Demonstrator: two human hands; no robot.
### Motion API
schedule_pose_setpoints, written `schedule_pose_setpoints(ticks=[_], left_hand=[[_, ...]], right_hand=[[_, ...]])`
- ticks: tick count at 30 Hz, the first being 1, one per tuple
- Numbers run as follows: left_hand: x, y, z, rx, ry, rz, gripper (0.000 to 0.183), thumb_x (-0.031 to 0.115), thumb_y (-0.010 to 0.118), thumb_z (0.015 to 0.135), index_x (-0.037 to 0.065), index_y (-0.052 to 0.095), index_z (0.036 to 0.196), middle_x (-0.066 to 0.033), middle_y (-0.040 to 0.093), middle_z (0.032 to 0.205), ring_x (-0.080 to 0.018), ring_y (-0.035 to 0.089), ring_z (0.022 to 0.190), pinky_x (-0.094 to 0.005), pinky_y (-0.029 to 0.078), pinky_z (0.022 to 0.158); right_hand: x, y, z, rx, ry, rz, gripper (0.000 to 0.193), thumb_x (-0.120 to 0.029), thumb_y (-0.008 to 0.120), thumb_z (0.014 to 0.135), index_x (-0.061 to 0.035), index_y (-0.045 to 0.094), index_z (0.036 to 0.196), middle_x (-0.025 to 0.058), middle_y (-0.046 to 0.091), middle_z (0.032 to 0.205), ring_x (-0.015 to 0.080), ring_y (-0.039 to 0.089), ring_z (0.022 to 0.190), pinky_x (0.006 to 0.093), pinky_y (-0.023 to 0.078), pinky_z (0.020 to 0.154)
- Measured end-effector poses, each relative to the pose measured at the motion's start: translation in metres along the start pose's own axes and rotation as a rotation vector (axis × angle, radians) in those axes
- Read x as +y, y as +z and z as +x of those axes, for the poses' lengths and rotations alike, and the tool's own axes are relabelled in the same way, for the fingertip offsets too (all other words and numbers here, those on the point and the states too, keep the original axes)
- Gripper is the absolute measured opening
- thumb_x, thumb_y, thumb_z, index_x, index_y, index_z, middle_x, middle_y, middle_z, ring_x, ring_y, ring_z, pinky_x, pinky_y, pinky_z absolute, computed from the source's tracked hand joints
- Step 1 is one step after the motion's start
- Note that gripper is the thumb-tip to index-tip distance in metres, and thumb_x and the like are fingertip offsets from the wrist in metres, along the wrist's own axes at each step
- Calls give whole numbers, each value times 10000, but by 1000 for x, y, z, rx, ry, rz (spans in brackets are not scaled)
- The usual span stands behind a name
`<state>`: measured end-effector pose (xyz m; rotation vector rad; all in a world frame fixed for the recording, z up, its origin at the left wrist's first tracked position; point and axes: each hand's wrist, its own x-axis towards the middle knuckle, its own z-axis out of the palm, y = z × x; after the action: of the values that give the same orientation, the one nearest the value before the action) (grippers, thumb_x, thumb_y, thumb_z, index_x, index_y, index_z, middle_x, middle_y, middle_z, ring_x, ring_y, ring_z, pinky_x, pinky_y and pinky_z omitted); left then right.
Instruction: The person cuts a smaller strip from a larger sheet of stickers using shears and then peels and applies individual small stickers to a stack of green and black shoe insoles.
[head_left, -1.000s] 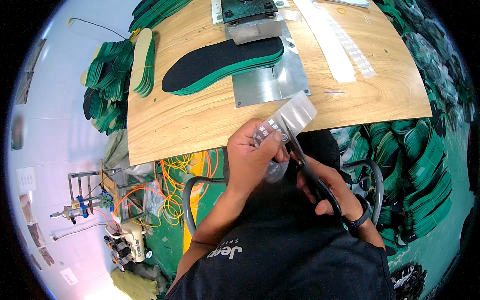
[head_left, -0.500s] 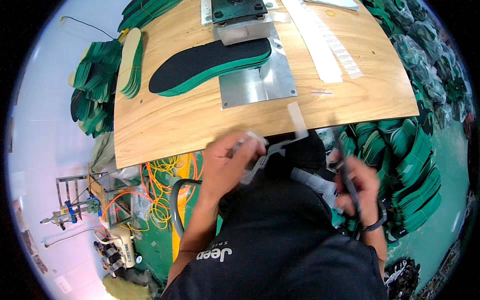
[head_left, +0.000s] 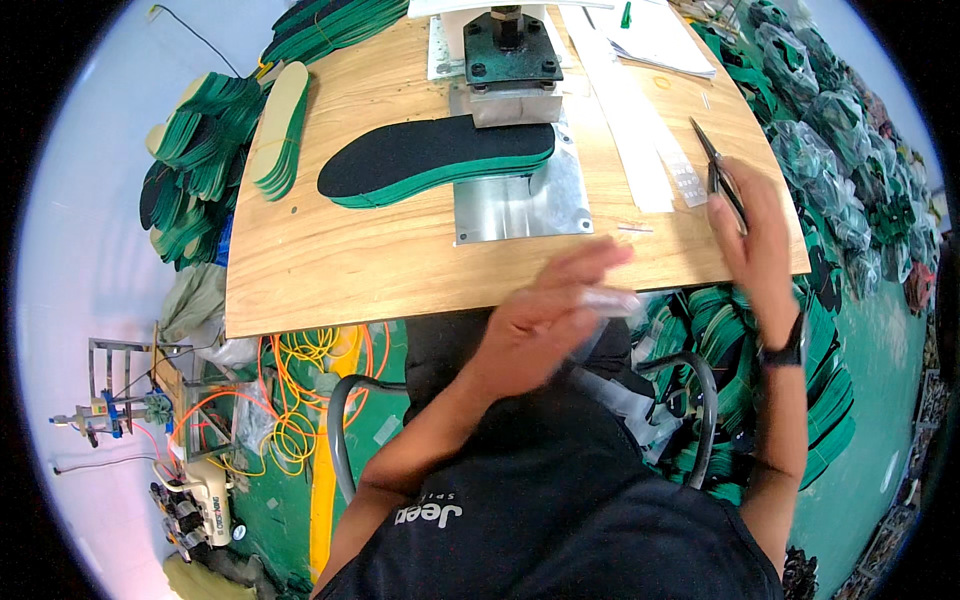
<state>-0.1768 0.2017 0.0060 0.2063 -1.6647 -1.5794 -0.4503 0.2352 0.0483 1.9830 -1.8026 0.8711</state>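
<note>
My left hand [head_left: 535, 325] is in front of the table's near edge, slightly blurred. A small stack of whitish strips [head_left: 610, 302] is pinched at its thumb, while the other fingers stretch forward. Over the right side of the table, my right hand [head_left: 755, 225] grips the handles of black scissors [head_left: 718, 175], whose blades point away from me. A stack of black-topped green insoles [head_left: 430, 160] lies at the middle of the table, its right end under the press block [head_left: 515, 104] and over a metal plate [head_left: 520, 215]. More white strips [head_left: 600, 395] rest on my lap.
Long white strips [head_left: 630, 130] and a printed label strip [head_left: 690, 188] lie on the wooden table [head_left: 340, 270]. Insole bundles [head_left: 205, 125] stand at the left. Bagged and bundled green pieces [head_left: 825, 400] fill the right floor. Hoses [head_left: 300, 390] coil below left, beside a chair arm [head_left: 343, 440].
My right hand has moved from my lap up to the table with the scissors. My left hand has moved right with the strips, and the long strip hanging from it no longer shows.
</note>
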Motion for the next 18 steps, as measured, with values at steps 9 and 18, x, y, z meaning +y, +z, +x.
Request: schedule_pose_setpoints(ticks=[9, 18], left_hand=[[4, -18, 1, 317, -171, -429, 416, 232, 377, 996, -54, 496, 1274, -174, 398, 1427, -233, 402, 1291, -358, 314, 1066], [5, -56, 0, 322, -184, 278, 449, 310, 410, 969, -49, 569, 1186, -168, 549, 1274, -213, 564, 1084, -344, 472, 921]], right_hand=[[-130, 45, -14, -413, 421, 1362, 150, -99, 592, 903, 17, 622, 994, 86, 618, 815, 113, 564, 705, 254, 464, 641], [-141, 74, -5, -345, 431, 1249, 226, -163, 519, 964, 12, 608, 851, 13, 578, 707, 54, 516, 609, 199, 425, 552]])
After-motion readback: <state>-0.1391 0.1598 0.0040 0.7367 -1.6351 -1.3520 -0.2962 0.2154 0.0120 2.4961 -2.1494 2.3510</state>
